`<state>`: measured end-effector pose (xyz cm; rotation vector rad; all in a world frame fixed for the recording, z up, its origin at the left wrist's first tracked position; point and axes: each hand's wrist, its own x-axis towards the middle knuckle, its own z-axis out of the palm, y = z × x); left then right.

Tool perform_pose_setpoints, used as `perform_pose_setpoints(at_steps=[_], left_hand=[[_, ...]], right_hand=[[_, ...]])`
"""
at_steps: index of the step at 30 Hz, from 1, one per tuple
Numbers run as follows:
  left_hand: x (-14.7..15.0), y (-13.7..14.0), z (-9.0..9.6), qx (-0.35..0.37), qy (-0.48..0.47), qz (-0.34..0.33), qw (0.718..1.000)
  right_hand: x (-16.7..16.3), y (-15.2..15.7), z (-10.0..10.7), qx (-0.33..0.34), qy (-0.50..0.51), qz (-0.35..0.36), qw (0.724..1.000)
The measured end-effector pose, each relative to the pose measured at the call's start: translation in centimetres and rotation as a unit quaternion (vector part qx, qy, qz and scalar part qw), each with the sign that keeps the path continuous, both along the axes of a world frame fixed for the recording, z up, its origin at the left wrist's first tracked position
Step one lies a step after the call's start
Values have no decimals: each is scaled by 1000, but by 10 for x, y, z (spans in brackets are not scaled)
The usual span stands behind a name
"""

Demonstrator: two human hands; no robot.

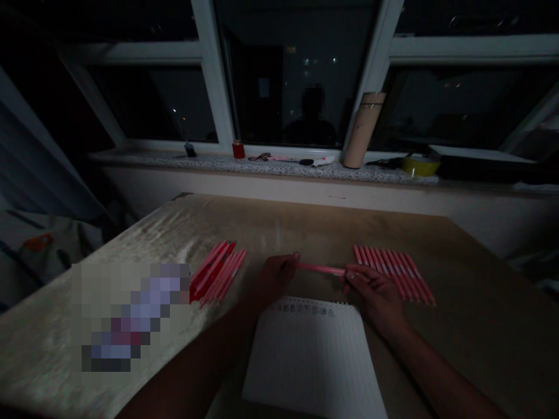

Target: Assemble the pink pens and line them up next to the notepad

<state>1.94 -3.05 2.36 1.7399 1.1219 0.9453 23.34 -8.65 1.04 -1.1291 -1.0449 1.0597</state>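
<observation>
Both my hands hold one pink pencil (321, 269) level above the table, just beyond a spiral notepad. My left hand (279, 273) is closed on its left end, the thumb at the tip. At the other end my right hand (378, 291) pinches it between thumb and fingers. Beyond my right hand lies a neat slanted row of pink pencils (393, 270), side by side. To the left of my left hand is a looser pile of pink pencils (222, 270), with something red among and under them. The lined notepad (312, 355) lies between my forearms, with scribbled marks near its top.
A blurred-out item (135, 317) lies on the table (279, 224) at the left. On the stone windowsill (209, 163) are a small red jar (238, 149), scissors (261, 157), a tall cardboard tube (364, 131) and a yellow tape roll (419, 167). The room is dim.
</observation>
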Motion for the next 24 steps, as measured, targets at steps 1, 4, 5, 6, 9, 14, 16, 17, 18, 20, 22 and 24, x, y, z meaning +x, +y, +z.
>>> perform_pose_setpoints(at_steps=[1, 4, 5, 6, 9, 14, 16, 17, 18, 20, 22, 24], left_hand=[[1, 0, 0, -15, -8, 3, 1000], [3, 0, -1, -67, -38, 10, 997], [3, 0, -1, -83, -48, 9, 995], [4, 0, 0, -96, -58, 7, 994], [3, 1, -1, -106, -100, -7, 989], [1, 2, -3, -51, -107, -44, 992], [1, 3, -5, -48, -98, -40, 993], [1, 4, -6, -53, -94, -37, 994], [1, 4, -7, -59, -90, -35, 994], [1, 5, -9, -69, -86, -32, 993], [0, 6, -11, -70, -83, -28, 994], [-1, 6, -13, -62, -80, -24, 995]], right_hand=[[0, 0, 1, 2, -14, -4, 1000], [0, -2, 4, 10, -39, -5, 999], [1, -2, 4, 11, -42, -4, 999], [1, -1, 3, 9, -41, -5, 999], [3, 1, 0, 7, -30, -17, 999], [5, 4, -3, 18, -32, -27, 999], [3, 3, 0, 14, -36, -21, 999], [2, 2, 2, 11, -36, -20, 999], [2, 2, 3, 8, -34, -19, 999], [0, 0, 5, 2, -28, -20, 999], [0, 0, 4, -3, -21, -16, 1000], [1, -1, 3, -7, -12, -9, 1000]])
